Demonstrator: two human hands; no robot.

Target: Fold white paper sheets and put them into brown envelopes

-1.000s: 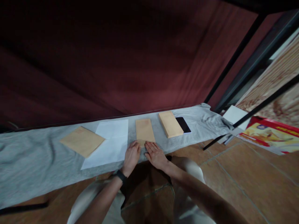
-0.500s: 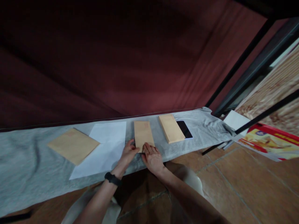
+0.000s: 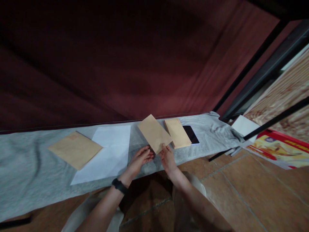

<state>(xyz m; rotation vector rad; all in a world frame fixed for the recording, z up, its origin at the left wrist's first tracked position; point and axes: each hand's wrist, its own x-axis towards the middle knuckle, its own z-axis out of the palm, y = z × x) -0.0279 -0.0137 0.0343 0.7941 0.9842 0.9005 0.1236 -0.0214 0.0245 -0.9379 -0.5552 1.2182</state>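
Observation:
A brown paper envelope [image 3: 154, 133] is raised and tilted above the grey cloth, its near edge pinched between the thumb and fingers of my right hand [image 3: 168, 158]. My left hand [image 3: 142, 158] is just left of its near corner, palm turned inward and fingers stretched out, holding nothing. Whether the left fingertips touch the paper I cannot tell. To the right lies a stack of brown envelopes [image 3: 178, 133], partly over a dark-screened tablet or phone [image 3: 191, 134]. On the left, another brown envelope [image 3: 76, 150] overlaps white paper sheets [image 3: 108, 161].
Grey cloth [image 3: 21, 170] covers the long narrow surface, with a dark red curtain [image 3: 135, 74] behind it. Black metal bars [image 3: 251, 67] stand at the right. Beyond the right end are a red and yellow printed box [image 3: 280, 149] and tiled floor [image 3: 231, 190].
The middle envelope has been lifted off the cloth and turned; its stamped face no longer shows. My right hand has shifted right with it, and my left hand has let go.

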